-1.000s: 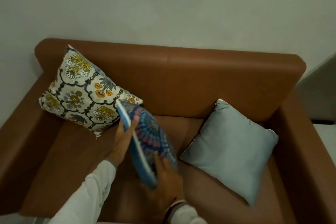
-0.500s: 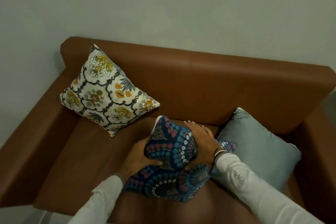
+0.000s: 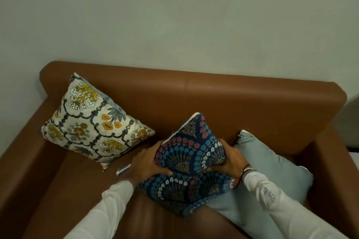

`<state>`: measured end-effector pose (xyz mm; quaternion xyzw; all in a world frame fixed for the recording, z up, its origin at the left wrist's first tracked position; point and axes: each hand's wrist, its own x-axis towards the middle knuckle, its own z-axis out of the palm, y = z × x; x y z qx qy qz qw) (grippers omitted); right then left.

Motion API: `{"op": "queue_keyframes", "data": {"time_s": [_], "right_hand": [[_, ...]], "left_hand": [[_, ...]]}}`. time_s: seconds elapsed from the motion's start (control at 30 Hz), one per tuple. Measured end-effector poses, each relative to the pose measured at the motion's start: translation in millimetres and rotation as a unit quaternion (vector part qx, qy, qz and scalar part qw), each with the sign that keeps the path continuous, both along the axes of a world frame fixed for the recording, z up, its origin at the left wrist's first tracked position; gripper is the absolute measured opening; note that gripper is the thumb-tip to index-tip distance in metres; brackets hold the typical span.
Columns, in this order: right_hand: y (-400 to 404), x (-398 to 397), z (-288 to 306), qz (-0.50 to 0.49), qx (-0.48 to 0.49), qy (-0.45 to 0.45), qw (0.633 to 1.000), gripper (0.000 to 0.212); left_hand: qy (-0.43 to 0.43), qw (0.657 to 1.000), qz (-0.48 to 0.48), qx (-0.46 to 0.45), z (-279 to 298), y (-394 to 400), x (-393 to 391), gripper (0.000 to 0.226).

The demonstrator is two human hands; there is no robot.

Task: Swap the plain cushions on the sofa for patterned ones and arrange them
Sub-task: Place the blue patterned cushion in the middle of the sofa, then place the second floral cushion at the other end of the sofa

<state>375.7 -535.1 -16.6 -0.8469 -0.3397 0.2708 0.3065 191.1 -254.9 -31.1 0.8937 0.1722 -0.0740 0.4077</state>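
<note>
Squeezing a dark blue patterned cushion point(image 3: 191, 163) from both sides, the person holds it on the seat of a brown leather sofa point(image 3: 213, 99), roughly at the middle and standing on a corner like a diamond, its top corner against the backrest. The left hand point(image 3: 144, 163) is clamped on the cushion's left edge, fingers curled onto the front face; the right hand point(image 3: 233, 161) is clamped on the right edge, pinching the fabric so the cushion is creased across its middle. Both arms wear white sleeves point(image 3: 108, 207), and a band point(image 3: 245, 170) shows at the right wrist. The blue cushion overlaps a plain light blue cushion point(image 3: 272, 163), which leans in the sofa's right corner, partly under the right forearm. In the left corner a cream floral cushion point(image 3: 93, 120) with yellow and grey motifs leans against the backrest, apart from the held one. A small pale object point(image 3: 123, 169) lies on the seat just beside the left hand; what it is cannot be told. A pale wall point(image 3: 174, 15) rises behind.
</note>
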Motion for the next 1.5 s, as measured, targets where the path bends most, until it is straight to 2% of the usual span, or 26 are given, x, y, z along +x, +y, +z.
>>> {"op": "queue_keyframes", "data": {"time_s": [0.2, 0.5, 0.63, 0.73, 0.87, 0.93, 1.03, 1.2, 1.3, 1.43, 1.5], "right_hand": [[34, 59, 27, -0.026, -0.008, -0.044, 0.999, 0.083], [48, 67, 2, -0.078, -0.036, -0.028, 0.996, 0.082], [45, 57, 1, -0.115, -0.018, -0.034, 0.993, 0.081], [44, 58, 10, -0.091, -0.045, -0.070, 0.992, 0.091], [10, 64, 17, -0.070, -0.120, -0.109, 0.984, 0.109], [-17, 70, 14, -0.083, -0.161, -0.109, 0.977, 0.112], [-80, 86, 1, -0.125, -0.216, -0.092, 0.964, 0.111], [-183, 119, -38, -0.114, -0.300, -0.034, 0.946, 0.109], [-217, 137, -58, -0.099, -0.320, 0.017, 0.942, 0.113], [-239, 161, -92, -0.056, -0.338, 0.093, 0.935, 0.143], [-251, 170, -117, -0.059, -0.315, 0.123, 0.939, 0.149]], "left_hand": [[-0.034, 0.999, -0.019, 0.011, 38, 32, 68, 0.106], [-0.033, 0.999, 0.000, 0.015, 15, 49, 93, 0.105], [-0.048, 0.996, 0.029, 0.073, 9, 49, 88, 0.096], [-0.042, 0.983, 0.027, 0.178, 12, 39, 78, 0.094], [-0.105, 0.939, 0.021, 0.327, 18, 5, 60, 0.101], [-0.134, 0.921, 0.004, 0.366, 17, -18, 59, 0.100], [-0.131, 0.905, -0.012, 0.405, 10, -72, 75, 0.099], [-0.113, 0.898, -0.013, 0.424, -18, -169, 105, 0.096], [-0.108, 0.894, -0.006, 0.435, -37, -209, 117, 0.097], [-0.120, 0.884, 0.002, 0.452, -71, -249, 125, 0.098], [-0.104, 0.882, 0.009, 0.460, -86, -262, 124, 0.098]]}}
